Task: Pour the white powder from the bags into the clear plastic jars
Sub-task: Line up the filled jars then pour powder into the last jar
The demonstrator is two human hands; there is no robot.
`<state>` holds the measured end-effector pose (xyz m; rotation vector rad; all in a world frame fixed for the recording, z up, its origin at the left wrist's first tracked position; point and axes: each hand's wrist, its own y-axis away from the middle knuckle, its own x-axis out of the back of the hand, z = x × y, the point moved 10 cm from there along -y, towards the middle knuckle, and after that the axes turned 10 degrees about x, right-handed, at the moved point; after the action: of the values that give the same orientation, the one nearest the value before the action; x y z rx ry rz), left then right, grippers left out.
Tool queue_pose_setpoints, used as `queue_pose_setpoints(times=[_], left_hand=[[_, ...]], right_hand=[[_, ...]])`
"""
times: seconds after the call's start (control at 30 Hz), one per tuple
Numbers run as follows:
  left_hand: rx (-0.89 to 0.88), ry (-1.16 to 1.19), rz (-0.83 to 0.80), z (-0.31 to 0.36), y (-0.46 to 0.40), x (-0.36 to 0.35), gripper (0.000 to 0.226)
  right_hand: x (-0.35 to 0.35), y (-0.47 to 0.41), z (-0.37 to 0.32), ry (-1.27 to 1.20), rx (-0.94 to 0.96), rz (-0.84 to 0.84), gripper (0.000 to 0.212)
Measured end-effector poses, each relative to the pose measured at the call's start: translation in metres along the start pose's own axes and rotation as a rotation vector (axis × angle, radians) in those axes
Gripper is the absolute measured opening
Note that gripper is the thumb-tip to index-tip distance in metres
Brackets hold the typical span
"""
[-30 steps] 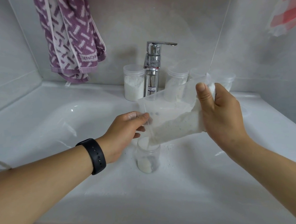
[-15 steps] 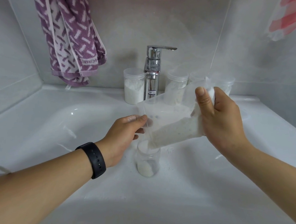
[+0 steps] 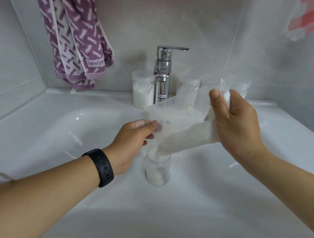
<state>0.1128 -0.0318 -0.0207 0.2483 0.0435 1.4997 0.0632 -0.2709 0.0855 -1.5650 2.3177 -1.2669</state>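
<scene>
White sink [image 3: 42,138] – grey tiled wall [image 3: 183,24]

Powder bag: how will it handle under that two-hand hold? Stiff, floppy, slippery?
Probably floppy: the powder bag sags and creases between the left hand pinching its mouth and the right hand bunching its tail. Likely bottom-heavy, since powder pools along the low edge toward the open jar. The thin clear film may be slippery, so a pinching grip suits it.

You see white powder [image 3: 187,137] in a clear bag [image 3: 178,113] over a clear jar [image 3: 159,171]. Your towel [image 3: 76,40] is purple with white dashes, the sink [image 3: 41,130] white, the tap [image 3: 163,73] chrome, your watch band [image 3: 100,167] black.
</scene>
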Motion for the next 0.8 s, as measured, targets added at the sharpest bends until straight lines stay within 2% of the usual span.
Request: queue_pose_setpoints(times=[0.8], left_hand=[[0.000,0.003,0.006,0.0008,0.0012,-0.0009,0.023]], right_hand=[[0.0007,0.0003,-0.0055,0.014,0.023,-0.004,0.054]])
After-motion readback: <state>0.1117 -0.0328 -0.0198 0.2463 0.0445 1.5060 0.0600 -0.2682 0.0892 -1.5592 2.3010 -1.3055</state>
